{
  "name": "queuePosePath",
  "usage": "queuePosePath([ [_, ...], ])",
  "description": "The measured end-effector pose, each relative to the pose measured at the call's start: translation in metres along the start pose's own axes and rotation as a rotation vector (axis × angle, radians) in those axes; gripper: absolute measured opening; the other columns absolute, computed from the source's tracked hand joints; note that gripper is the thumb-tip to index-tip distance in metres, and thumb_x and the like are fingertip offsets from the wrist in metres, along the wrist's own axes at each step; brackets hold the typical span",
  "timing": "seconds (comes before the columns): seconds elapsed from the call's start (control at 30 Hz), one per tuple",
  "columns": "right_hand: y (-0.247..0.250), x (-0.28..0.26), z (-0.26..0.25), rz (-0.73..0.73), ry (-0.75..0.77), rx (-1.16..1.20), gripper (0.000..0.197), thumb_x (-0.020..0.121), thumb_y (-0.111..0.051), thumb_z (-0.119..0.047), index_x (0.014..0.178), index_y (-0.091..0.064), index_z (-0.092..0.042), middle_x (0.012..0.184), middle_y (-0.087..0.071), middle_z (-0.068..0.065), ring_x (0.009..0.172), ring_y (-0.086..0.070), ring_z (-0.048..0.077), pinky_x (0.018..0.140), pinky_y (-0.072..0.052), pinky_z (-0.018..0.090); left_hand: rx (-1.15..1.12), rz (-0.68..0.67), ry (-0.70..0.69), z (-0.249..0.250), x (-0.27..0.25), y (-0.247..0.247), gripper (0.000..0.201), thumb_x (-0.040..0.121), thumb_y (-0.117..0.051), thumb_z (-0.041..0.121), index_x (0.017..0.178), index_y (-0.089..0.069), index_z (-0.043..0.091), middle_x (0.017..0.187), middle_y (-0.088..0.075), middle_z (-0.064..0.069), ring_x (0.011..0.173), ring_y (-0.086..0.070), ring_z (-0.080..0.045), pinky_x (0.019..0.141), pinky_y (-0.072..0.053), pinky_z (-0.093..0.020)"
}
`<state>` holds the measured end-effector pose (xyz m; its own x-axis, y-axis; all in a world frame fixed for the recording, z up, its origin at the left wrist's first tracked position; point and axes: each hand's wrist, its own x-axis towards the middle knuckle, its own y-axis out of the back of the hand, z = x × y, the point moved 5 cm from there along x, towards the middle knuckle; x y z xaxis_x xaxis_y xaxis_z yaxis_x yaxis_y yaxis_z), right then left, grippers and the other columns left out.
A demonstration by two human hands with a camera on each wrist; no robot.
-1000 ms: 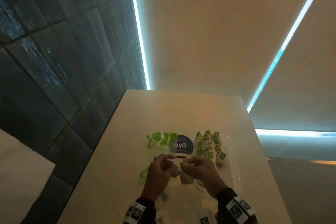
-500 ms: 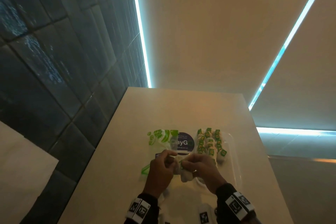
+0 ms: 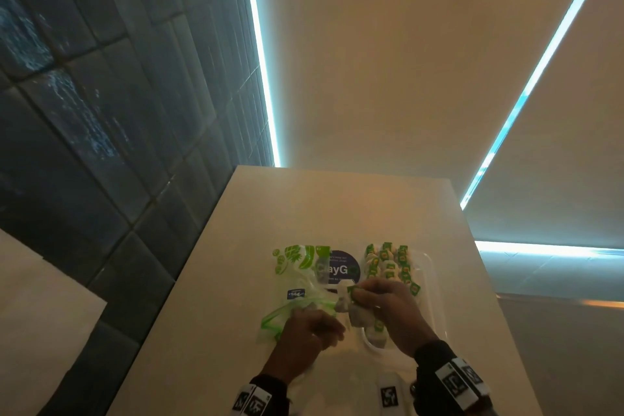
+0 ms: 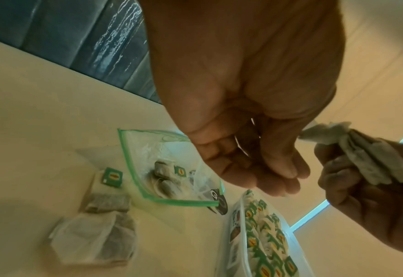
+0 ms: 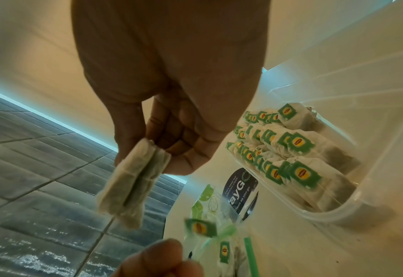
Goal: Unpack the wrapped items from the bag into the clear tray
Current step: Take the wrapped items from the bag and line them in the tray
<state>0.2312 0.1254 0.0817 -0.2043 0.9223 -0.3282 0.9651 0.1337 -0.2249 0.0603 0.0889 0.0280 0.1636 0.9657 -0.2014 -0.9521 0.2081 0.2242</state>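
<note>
A clear zip bag [image 3: 304,280] with green print lies on the table, its mouth towards me and a few tea bags [image 4: 164,168] still inside. To its right stands the clear tray [image 3: 430,267], with rows of green-tagged tea bags [image 3: 388,263] at its far end. My right hand [image 3: 378,297] pinches a small stack of tea bags [image 5: 131,180] between thumb and fingers, in the air between bag and tray. A green tag [image 5: 200,227] dangles below them. My left hand [image 3: 314,331] hovers over the bag's mouth, fingers [image 4: 262,168] loosely curled with nothing in them.
Loose tea bags [image 4: 96,238] and one green tag [image 4: 112,177] lie on the pale table [image 3: 337,206] beside the bag's mouth. A dark tiled wall [image 3: 101,111] runs along the table's left edge. The tray's near half [image 5: 361,196] holds no tea bags.
My hands, which were together at the bag's mouth, have come apart. The right one has carried the tea bags right, towards the tray, and the left has drawn back towards me.
</note>
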Motion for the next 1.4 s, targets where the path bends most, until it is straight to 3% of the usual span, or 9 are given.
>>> queuePosePath([
  [0.13, 0.002, -0.001, 0.002, -0.016, -0.004, 0.019, 0.017, 0.08, -0.068, -0.005, 0.092, -0.067, 0.007, 0.092, -0.068, 0.02, 0.086, -0.066, 0.03, 0.076, -0.057, 0.037, -0.02, 0.128, 0.004, -0.001, 0.002, 0.006, 0.043, 0.077, -0.069, 0.002, 0.1, -0.07, 0.038, 0.107, -0.069, 0.006, 0.094, -0.064, -0.013, 0.078, -0.056, -0.029],
  [0.23, -0.002, -0.003, 0.001, -0.079, -0.022, 0.056, 0.026, 0.073, -0.07, -0.011, 0.092, -0.066, 0.007, 0.089, -0.068, 0.018, 0.083, -0.066, 0.028, 0.072, -0.056, 0.035, 0.1, 0.181, -0.108, 0.01, 0.004, 0.009, 0.082, 0.071, -0.079, 0.017, 0.139, -0.039, 0.041, 0.143, -0.034, 0.018, 0.122, -0.044, 0.0, 0.098, -0.047, -0.027],
  [0.3, -0.004, -0.003, 0.001, -0.123, -0.041, 0.079, 0.027, 0.073, -0.069, -0.01, 0.092, -0.064, 0.008, 0.089, -0.066, 0.018, 0.082, -0.065, 0.027, 0.071, -0.056, 0.035, 0.067, 0.125, -0.158, 0.023, 0.009, 0.004, 0.091, 0.074, -0.08, 0.021, 0.147, -0.029, 0.04, 0.148, -0.026, 0.025, 0.122, -0.047, 0.002, 0.095, -0.049, -0.024],
  [0.47, -0.005, -0.005, 0.005, -0.176, -0.09, 0.172, 0.029, 0.073, -0.073, -0.009, 0.094, -0.063, 0.009, 0.089, -0.064, 0.02, 0.082, -0.062, 0.031, 0.069, -0.054, 0.039, -0.136, 0.055, -0.137, 0.032, 0.014, -0.004, 0.071, 0.079, -0.067, -0.009, 0.132, -0.054, 0.037, 0.124, -0.063, 0.008, 0.096, -0.068, -0.012, 0.082, -0.059, -0.042],
  [0.57, -0.003, -0.006, 0.005, -0.189, -0.099, 0.206, 0.03, 0.07, -0.073, -0.011, 0.091, -0.063, 0.007, 0.088, -0.062, 0.021, 0.08, -0.061, 0.03, 0.07, -0.053, 0.037, -0.072, 0.007, -0.182, 0.033, 0.011, -0.009, 0.031, 0.083, -0.07, 0.007, 0.112, -0.069, 0.019, 0.105, -0.072, 0.003, 0.099, -0.068, -0.013, 0.086, -0.057, -0.034],
  [0.7, 0.001, -0.005, 0.005, -0.186, -0.092, 0.25, 0.029, 0.068, -0.078, -0.013, 0.086, -0.063, 0.003, 0.085, -0.06, 0.02, 0.075, -0.059, 0.029, 0.067, -0.052, 0.037, -0.102, 0.029, -0.073, 0.026, 0.006, -0.009, 0.016, 0.084, -0.067, -0.001, 0.086, -0.074, 0.014, 0.072, -0.073, 0.0, 0.065, -0.066, -0.011, 0.064, -0.051, -0.028],
  [0.97, 0.006, -0.003, 0.003, -0.182, -0.081, 0.244, 0.04, 0.059, -0.084, -0.02, 0.086, -0.064, 0.002, 0.086, -0.06, 0.021, 0.077, -0.057, 0.031, 0.067, -0.053, 0.039, 0.04, 0.092, 0.043, 0.014, -0.001, 0.01, 0.009, 0.083, -0.073, 0.024, 0.077, -0.078, 0.019, 0.062, -0.069, 0.01, 0.052, -0.06, -0.009, 0.05, -0.045, -0.024],
  [1.23, 0.014, 0.0, 0.006, -0.113, -0.089, 0.182, 0.031, 0.066, -0.076, -0.014, 0.088, -0.064, 0.004, 0.091, -0.06, 0.024, 0.081, -0.059, 0.034, 0.07, -0.053, 0.042, -0.358, 0.118, 0.017, 0.043, -0.003, 0.025, 0.014, 0.082, -0.07, -0.002, 0.094, -0.075, 0.003, 0.078, -0.073, -0.01, 0.069, -0.065, -0.02, 0.069, -0.057, -0.029],
  [1.4, 0.006, -0.001, 0.008, -0.158, -0.084, 0.144, 0.028, 0.069, -0.074, -0.012, 0.089, -0.064, 0.005, 0.09, -0.063, 0.024, 0.081, -0.061, 0.034, 0.073, -0.053, 0.041, -0.367, 0.204, 0.031, 0.056, 0.01, 0.02, 0.01, 0.079, -0.072, -0.003, 0.088, -0.072, 0.002, 0.078, -0.073, -0.009, 0.072, -0.067, -0.018, 0.067, -0.056, -0.027],
])
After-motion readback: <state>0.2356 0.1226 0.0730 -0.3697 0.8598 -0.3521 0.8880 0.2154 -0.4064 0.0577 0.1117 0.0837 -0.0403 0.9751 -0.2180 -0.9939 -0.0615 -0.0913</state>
